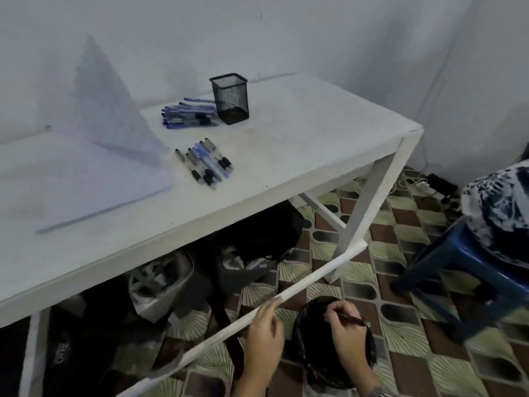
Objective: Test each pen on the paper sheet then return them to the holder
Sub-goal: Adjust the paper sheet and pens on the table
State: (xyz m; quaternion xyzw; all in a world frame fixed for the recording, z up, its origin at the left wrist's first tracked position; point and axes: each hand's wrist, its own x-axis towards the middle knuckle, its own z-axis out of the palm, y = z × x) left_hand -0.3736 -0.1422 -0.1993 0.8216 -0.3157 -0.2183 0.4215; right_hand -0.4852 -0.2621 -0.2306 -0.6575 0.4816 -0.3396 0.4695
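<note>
A black mesh pen holder (230, 98) stands on the white table (300, 144). One bunch of blue pens (189, 114) lies just left of it. A second bunch of pens (206, 163) lies nearer the table's front. White paper sheets (74, 184) lie at the left, with one sheet (106, 110) lifted up. Below the table, my right hand (345, 325) pinches a dark pen (353, 320) over a black basket (329, 348) on the floor. My left hand (262, 342) hangs beside the table's lower white rail (315, 277), fingers loosely bent, holding nothing.
Bags and a dark bin (252, 247) sit under the table. A blue plastic stool (463, 282) with patterned cloth (498, 213) stands at the right. Cables and a power strip (426, 186) lie on the patterned floor by the wall.
</note>
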